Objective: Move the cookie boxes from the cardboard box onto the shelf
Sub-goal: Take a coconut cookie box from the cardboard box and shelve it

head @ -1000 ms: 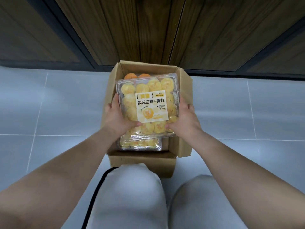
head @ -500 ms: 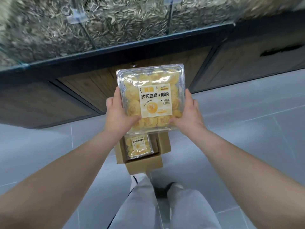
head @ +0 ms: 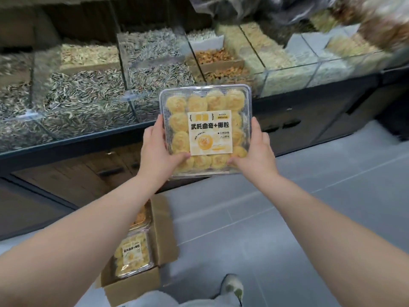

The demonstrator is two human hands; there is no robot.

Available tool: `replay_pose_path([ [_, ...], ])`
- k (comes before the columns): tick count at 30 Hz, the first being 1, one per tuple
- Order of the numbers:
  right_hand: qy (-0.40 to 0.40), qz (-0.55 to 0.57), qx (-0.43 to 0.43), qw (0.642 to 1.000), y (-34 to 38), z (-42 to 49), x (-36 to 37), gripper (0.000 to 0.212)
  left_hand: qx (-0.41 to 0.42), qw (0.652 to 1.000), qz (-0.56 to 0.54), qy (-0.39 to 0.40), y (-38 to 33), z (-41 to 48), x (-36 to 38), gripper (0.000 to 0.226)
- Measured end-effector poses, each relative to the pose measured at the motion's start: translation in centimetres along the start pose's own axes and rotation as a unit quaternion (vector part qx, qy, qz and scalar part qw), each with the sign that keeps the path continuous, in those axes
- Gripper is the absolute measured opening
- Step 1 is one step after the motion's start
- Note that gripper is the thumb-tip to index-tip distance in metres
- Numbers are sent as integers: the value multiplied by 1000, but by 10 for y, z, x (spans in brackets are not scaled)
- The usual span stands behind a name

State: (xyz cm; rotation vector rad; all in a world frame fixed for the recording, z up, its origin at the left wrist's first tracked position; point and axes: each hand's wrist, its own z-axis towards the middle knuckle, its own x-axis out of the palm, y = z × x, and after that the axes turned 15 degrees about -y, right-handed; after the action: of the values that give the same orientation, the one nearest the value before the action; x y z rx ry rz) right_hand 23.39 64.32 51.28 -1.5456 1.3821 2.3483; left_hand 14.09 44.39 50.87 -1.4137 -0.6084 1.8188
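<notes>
Clear plastic, slick and springy, is all there is to hold. The left hand (head: 158, 151) and right hand (head: 257, 151) clamp the cookie box (head: 205, 131) by its opposite sides, thumbs on the lid. It hangs in the air before the shelf (head: 66, 145) and its bins of sunflower seeds (head: 84, 96). A second cookie box (head: 132, 251) lies in the cardboard box (head: 163, 229) on the floor (head: 287, 218) below. Squeezing harder could pop the lid, and a slacker hold could let the box slide out. No landing spot is evident, so pushing forward may knock the clear bin fronts.
</notes>
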Motion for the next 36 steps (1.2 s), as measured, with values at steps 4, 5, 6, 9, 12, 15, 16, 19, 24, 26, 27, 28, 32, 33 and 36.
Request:
replay_pose_path([
  [4, -36, -10, -15, 999, -29, 43, -54, 115, 34, 999, -21, -18, -63, 8, 44, 111],
  [5, -42, -10, -17, 999, -34, 54, -64, 115, 40, 999, -21, -18, -76, 13, 53, 112],
  [6, -47, -8, -20, 999, -38, 66, -71, 115, 48, 998, -21, -19, -88, 19, 61, 112],
  [9, -62, 6, -30, 998, -44, 108, -87, 115, 73, 997, -28, -21, -115, 46, 85, 112],
  [12, -82, 20, -39, 996, -44, 158, -91, 115, 88, 995, -35, -29, -134, 86, 113, 113],
  [15, -95, 24, -53, 994, -36, 219, -86, 115, 96, 994, -37, -47, -150, 140, 142, 113],
  [16, -99, 27, -59, 993, -31, 241, -84, 115, 100, 993, -36, -54, -156, 161, 151, 112],
  [19, -113, 38, -67, 991, -12, 312, -79, 114, 111, 991, -41, -69, -173, 226, 176, 112],
  [24, -143, 43, -81, 985, 11, 412, -70, 113, 138, 985, -36, -95, -197, 318, 213, 115],
  [26, -159, 52, -89, 982, 14, 447, -66, 114, 150, 983, -32, -101, -205, 348, 228, 118],
  [27, -164, 55, -92, 981, 15, 464, -65, 114, 154, 982, -30, -106, -210, 361, 237, 119],
  [28, -168, 58, -95, 979, 16, 483, -63, 115, 156, 981, -29, -113, -216, 374, 246, 120],
  [32, -176, 71, -121, 974, 13, 559, -59, 114, 160, 976, -7, -146, -238, 425, 290, 122],
  [33, -177, 72, -131, 973, 12, 579, -59, 114, 159, 975, -2, -157, -244, 438, 301, 122],
  [36, -164, 88, -159, 970, 7, 640, -63, 113, 156, 971, 6, -183, -264, 472, 333, 122],
])
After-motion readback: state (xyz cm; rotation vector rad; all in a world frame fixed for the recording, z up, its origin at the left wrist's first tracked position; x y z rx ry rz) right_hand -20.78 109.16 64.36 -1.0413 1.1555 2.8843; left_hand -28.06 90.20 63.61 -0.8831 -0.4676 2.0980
